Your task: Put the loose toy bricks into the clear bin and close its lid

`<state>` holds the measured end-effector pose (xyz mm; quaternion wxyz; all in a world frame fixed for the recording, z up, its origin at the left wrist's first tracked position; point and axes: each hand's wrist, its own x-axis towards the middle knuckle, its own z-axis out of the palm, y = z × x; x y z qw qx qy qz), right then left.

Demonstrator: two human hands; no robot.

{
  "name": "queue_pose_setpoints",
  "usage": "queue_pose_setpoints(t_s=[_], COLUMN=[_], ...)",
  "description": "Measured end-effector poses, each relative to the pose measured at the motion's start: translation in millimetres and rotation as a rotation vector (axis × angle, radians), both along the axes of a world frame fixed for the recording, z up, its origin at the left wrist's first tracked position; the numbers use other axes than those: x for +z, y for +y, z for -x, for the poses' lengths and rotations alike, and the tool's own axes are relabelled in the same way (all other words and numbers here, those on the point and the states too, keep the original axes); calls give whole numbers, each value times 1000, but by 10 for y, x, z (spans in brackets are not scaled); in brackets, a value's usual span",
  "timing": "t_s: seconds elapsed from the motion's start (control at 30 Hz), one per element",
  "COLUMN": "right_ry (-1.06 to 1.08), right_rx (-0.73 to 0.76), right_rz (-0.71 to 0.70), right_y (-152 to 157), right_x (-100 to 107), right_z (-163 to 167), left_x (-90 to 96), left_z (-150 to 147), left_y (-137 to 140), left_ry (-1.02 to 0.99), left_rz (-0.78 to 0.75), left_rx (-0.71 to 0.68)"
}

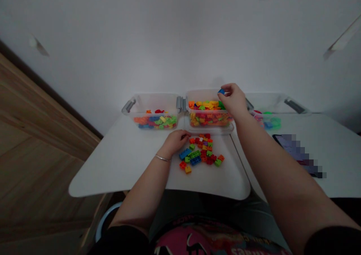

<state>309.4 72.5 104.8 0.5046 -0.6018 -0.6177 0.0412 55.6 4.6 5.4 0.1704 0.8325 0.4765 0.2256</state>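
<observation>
Between the thumb and fingers of my right hand point(233, 99) is a small blue toy brick point(221, 91), held above the middle clear plastic box point(210, 129). That box is heaped with mostly yellow, orange and red bricks point(208, 116). My left hand point(177, 141) rests on the table at the upper left edge of a loose brick pile point(194, 154). Its fingers are loosely bent and slightly apart, close to an orange brick point(192, 140); I see nothing held in them. The pile mixes red, orange, green, blue and yellow bricks, with a purple and a white one.
A left clear box point(153, 99) holds more bricks. A right clear box point(270, 99), partly behind my right forearm, has blue, green and pink pieces. A phone-like device point(299, 155), partly blurred, lies at right on the white table point(126, 164). The wall stands close behind the boxes.
</observation>
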Motion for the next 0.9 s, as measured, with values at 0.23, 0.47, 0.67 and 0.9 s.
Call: queue_pose_setpoints(t_s=[0.23,0.47,0.67,0.9], right_ry=[-183,-206,-107,222], right_rx=[-116,-103,-8,227], right_rz=[312,213,80,-153], right_y=[86,21,16,-355], right_x=[17,23,25,-51], right_z=[103,124,66,38], left_x=[-9,4,-29,-22], left_z=[4,-3,9,-1], left_y=[9,8,25,19], left_ry=[-4,1,-23,-4], left_rz=[3,0,3,-2], left_rx=[-17,-17,-24,-10])
